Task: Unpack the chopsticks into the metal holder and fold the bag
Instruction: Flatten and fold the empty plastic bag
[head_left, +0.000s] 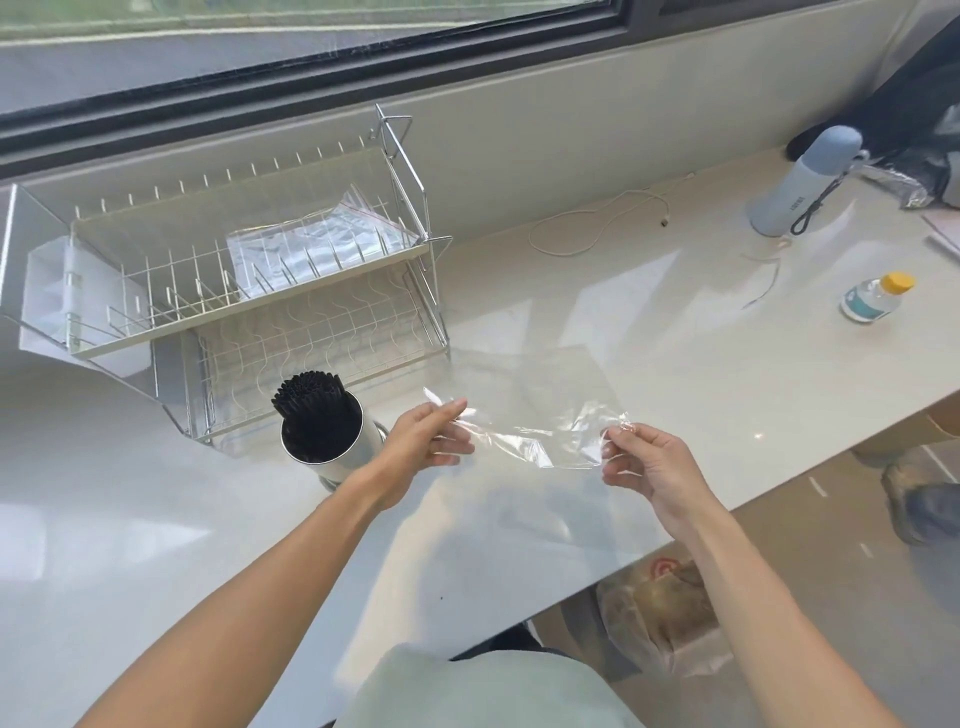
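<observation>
A clear plastic bag (535, 434) is stretched in the air just above the pale counter, between both hands. My left hand (426, 441) pinches its left end and my right hand (644, 462) pinches its right end. The bag looks empty and crumpled. Left of my left hand stands the round metal holder (343, 457), with a bundle of black chopsticks (311, 402) upright inside it.
A two-tier wire dish rack (249, 291) stands behind the holder, with clear zip bags (317, 244) lying on its upper tier. At the right are a grey bottle (800, 182), a small yellow-capped bottle (875, 296) and a white cable (597, 223). The counter edge runs diagonally at the lower right.
</observation>
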